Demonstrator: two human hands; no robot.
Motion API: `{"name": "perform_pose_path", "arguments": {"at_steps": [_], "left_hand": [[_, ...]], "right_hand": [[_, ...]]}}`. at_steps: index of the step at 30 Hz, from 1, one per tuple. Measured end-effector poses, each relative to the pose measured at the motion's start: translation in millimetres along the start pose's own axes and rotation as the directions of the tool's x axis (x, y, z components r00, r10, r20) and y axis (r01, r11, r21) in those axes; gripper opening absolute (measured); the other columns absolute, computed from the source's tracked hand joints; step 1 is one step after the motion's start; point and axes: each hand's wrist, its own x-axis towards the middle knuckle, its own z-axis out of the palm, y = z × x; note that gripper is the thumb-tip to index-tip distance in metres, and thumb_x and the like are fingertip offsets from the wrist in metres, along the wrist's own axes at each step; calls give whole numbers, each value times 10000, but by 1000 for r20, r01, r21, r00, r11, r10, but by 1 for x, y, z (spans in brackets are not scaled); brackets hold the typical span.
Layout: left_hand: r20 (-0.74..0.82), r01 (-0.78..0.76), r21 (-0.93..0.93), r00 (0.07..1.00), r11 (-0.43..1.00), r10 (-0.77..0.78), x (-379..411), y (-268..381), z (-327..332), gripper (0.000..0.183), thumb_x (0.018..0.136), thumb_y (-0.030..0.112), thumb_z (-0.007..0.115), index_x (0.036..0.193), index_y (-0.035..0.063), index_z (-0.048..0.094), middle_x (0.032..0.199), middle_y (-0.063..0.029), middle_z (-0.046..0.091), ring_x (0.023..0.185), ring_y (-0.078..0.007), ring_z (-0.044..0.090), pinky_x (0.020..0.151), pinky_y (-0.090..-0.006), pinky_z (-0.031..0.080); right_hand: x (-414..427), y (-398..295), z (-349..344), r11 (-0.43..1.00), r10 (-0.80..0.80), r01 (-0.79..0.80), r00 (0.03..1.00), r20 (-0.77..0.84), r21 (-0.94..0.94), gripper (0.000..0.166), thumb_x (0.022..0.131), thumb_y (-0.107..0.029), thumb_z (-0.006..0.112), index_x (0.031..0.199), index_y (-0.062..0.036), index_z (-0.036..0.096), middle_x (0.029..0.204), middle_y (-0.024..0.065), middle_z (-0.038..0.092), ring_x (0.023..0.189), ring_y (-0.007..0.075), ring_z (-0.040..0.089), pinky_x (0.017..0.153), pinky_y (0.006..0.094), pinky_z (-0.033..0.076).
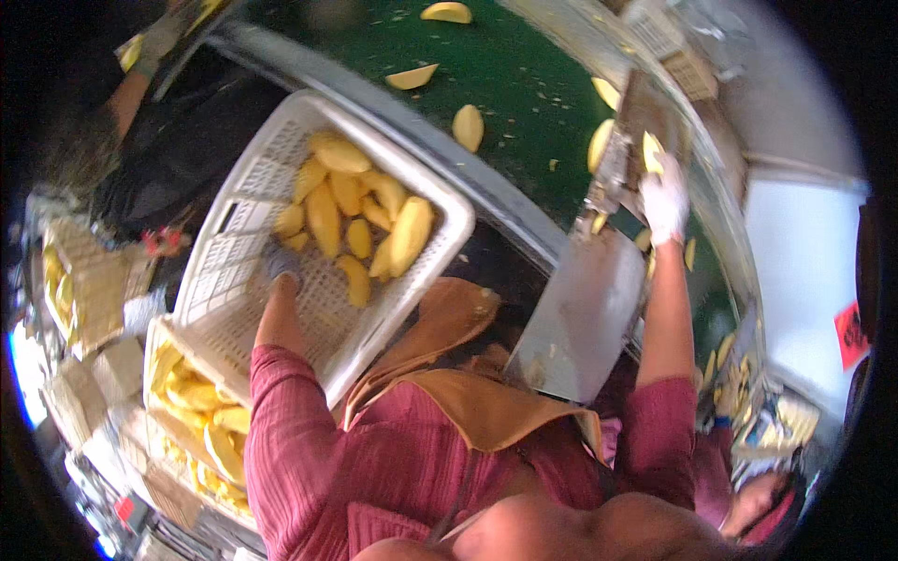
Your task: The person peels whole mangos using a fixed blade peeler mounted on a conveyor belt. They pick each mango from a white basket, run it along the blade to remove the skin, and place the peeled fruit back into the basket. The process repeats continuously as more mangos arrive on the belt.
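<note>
My left hand (283, 261), in a grey glove, reaches into a white plastic crate (463, 217) beside several peeled yellow fruits (324, 219) that look like mangoes; whether it grips one is unclear. My right hand (663, 200), in a white glove, holds a yellow fruit piece (652, 151) over a metal device (631, 133) mounted above the green conveyor belt (519, 63). A sloping metal chute (579, 315) runs from that device towards my body. Other fruit pieces (468, 128) lie on the belt.
The belt's metal edge (400, 140) runs between crate and belt. At the lower left stands a crate of yellow fruit (196, 396). A co-worker's gloved hand (160, 41) shows at the upper left, another person (754, 501) at the lower right. A white panel (796, 273) stands on the right.
</note>
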Motion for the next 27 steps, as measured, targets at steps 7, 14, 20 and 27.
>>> {"name": "perform_pose_path", "arguments": {"at_steps": [7, 14, 20, 27], "left_hand": [[167, 175, 430, 949, 886, -269, -22, -53, 54, 657, 1010, 363, 807, 1565, 64, 623, 1528, -212, 698, 1445, -388, 629, 1133, -520, 534], [544, 292, -49, 810, 955, -220, -74, 13, 10, 600, 1014, 309, 827, 1519, 59, 621, 1327, -140, 746, 1159, -235, 708, 919, -406, 593], [370, 231, -855, 899, 463, 235, -114, 182, -69, 561, 1066, 274, 794, 1539, 45, 598, 1348, -106, 729, 1117, -188, 718, 938, -368, 617], [478, 38, -827, 572, 561, 666, -237, 415, -67, 428, 1195, 323, 617, 1471, 6, 697, 1307, -185, 798, 1133, -269, 732, 1025, -360, 591]], "right_hand": [[7, -82, 14, 807, -356, 369, 927, -120, 460, 399, 1158, -187, 659, 1553, -130, 659, 951, -4, 731, 738, 67, 651, 617, 229, 535], [-210, -101, 19, 707, -649, 676, 737, 192, -208, 342, 1021, -13, 734, 1357, -71, 747, 1363, 155, 776, 1035, 237, 816, 883, 379, 662], [-292, -104, 56, 880, -385, 301, 905, 182, 367, 316, 1082, -54, 708, 1397, -44, 713, 1334, 125, 758, 764, 122, 751, 630, 307, 635], [-298, -113, 61, 632, -107, -94, 973, 206, 769, 726, 1043, -31, 699, 1707, -72, 408, 1430, 192, 635, 792, 207, 660, 654, 331, 585]]}}
